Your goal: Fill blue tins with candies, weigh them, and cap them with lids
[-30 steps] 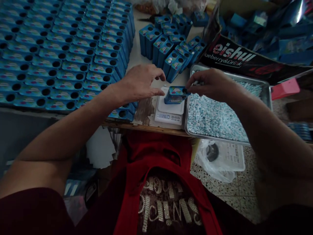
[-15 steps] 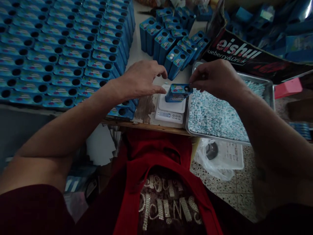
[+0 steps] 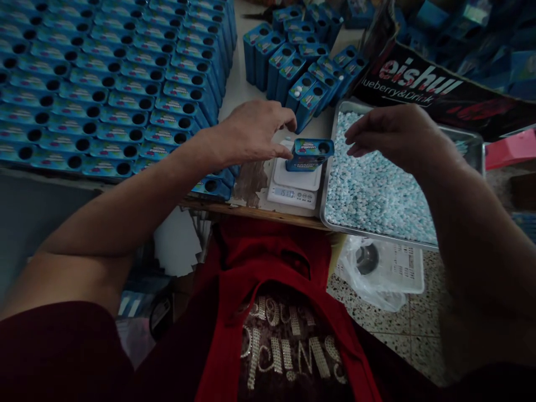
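A small blue box (image 3: pixel 310 162) with a round hole in its top stands on a white digital scale (image 3: pixel 292 196). My left hand (image 3: pixel 257 131) is just left of the box, thumb and fingers apart and nothing in them; the thumb tip is close to the box's edge, and I cannot tell if it touches. To the right, my right hand (image 3: pixel 393 134) hovers over a metal tray (image 3: pixel 330 222) of pale blue and white candies (image 3: pixel 377 195). Its fingers are stretched out with a gap to the thumb, and no candy shows between them.
Tight rows of blue boxes (image 3: pixel 121 100) fill the left of the table. Several more blue boxes (image 3: pixel 288 72) stand behind the scale, some with white candies at their holes. A black carton (image 3: pixel 414 84) of boxes is at the back right. Below sits a white plastic basket (image 3: pixel 412 268).
My right hand has drawn away from the box's hole to the right, over the tray, and its fingers have straightened. The scale's reading differs. My left hand stays beside the box.
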`<act>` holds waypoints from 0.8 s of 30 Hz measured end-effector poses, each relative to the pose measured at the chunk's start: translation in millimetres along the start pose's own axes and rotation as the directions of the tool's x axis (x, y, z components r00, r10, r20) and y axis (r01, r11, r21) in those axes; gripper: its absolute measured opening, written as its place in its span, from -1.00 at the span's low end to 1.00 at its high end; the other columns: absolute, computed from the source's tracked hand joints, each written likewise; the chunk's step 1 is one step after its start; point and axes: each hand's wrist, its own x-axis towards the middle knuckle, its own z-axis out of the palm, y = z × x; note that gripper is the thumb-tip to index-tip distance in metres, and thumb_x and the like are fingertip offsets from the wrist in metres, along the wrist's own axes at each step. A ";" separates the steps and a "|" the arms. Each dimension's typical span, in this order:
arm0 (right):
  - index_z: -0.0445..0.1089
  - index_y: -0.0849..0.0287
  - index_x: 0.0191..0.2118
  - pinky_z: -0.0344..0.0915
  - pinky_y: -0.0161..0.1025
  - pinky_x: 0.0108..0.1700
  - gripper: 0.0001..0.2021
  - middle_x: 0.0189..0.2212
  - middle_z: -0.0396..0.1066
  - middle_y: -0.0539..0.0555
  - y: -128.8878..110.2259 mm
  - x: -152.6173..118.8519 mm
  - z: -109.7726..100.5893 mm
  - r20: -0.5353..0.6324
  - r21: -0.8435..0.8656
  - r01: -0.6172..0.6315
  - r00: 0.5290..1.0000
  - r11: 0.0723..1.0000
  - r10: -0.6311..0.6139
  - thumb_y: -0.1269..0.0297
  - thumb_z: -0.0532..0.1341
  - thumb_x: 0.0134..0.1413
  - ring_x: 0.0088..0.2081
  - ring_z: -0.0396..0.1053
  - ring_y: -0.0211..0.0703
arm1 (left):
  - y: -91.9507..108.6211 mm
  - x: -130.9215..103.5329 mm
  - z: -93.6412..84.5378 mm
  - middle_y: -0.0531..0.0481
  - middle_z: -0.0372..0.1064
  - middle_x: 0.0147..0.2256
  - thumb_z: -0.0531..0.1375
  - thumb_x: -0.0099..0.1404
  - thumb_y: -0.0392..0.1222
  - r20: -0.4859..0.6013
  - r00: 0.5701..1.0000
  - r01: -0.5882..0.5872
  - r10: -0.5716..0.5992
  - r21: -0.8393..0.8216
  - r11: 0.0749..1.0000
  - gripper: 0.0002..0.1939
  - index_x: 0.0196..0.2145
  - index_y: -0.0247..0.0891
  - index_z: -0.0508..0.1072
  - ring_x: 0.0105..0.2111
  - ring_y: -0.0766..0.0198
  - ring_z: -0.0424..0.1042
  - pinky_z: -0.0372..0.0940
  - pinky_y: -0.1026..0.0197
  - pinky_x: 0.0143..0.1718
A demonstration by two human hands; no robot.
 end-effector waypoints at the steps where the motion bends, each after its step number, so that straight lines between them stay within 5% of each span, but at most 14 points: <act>1: 0.70 0.11 -0.22 0.57 -0.12 -0.23 -0.85 -0.41 0.67 0.11 2.0 -1.3 -0.4 0.002 0.033 0.012 1.000 0.999 -0.012 0.52 0.53 0.30 -0.32 0.62 -0.07 | 2.8 0.8 -0.4 -0.21 0.69 0.21 0.51 0.32 0.09 0.009 1.000 0.006 -0.006 0.007 1.000 -0.45 0.23 -0.04 0.70 0.19 -0.32 0.64 0.49 -0.18 0.25; 7: 0.67 -0.04 -0.24 0.62 0.05 -0.22 -0.78 -0.42 0.60 0.11 -13.4 -8.2 19.0 -0.070 0.050 0.179 0.982 0.982 -0.176 0.10 0.67 0.25 -0.27 0.55 0.06 | 13.4 12.2 5.8 -0.21 0.68 0.23 0.55 0.30 0.08 0.026 0.998 0.047 -0.048 0.035 0.998 -0.36 0.29 -0.06 0.66 0.22 -0.30 0.64 0.50 -0.13 0.22; 13: 0.72 -0.04 -0.22 0.62 0.11 -0.02 -0.78 -0.23 0.68 0.17 -22.4 -4.6 39.3 -0.066 -0.120 0.205 0.975 0.972 -0.213 0.07 0.68 0.15 0.01 0.59 0.28 | 19.1 23.9 12.2 -0.19 0.68 0.25 0.63 0.22 0.04 0.081 0.991 0.106 -0.110 0.053 0.993 -0.25 0.32 -0.10 0.64 0.23 -0.30 0.65 0.48 -0.11 0.23; 17: 0.74 -0.01 -0.18 0.52 0.12 0.06 -0.94 -0.21 0.70 0.15 9.1 -11.7 26.5 -0.163 -0.301 0.151 0.965 0.942 -0.207 0.18 0.54 0.30 -0.09 0.61 0.20 | 30.0 19.4 2.9 -0.19 0.61 0.37 0.62 0.31 -0.01 0.161 0.975 0.135 -0.153 0.117 0.984 -0.16 0.46 -0.17 0.55 0.32 -0.25 0.59 0.47 -0.10 0.30; 20: 0.76 0.01 -0.10 0.45 0.05 -0.06 -0.85 -0.19 0.71 0.14 48.3 -28.8 25.6 -0.041 -0.541 0.066 0.994 0.838 -0.105 0.22 0.55 0.21 -0.22 0.58 0.13 | 33.0 14.3 -4.0 -0.18 0.58 0.42 0.64 0.28 -0.09 0.193 0.969 0.123 -0.154 0.162 0.979 -0.08 0.52 -0.20 0.49 0.36 -0.23 0.56 0.47 -0.10 0.31; 24: 0.74 0.08 0.16 0.36 -0.04 -0.19 -0.63 0.11 0.70 0.30 92.1 -51.4 39.2 0.090 -0.727 0.123 0.992 0.675 -0.084 0.24 0.42 0.29 -0.09 0.64 0.23 | 29.5 10.5 -6.5 -0.19 0.57 0.42 0.59 0.36 -0.02 0.200 0.968 0.122 -0.154 0.161 0.979 -0.12 0.53 -0.20 0.47 0.36 -0.21 0.54 0.44 -0.09 0.33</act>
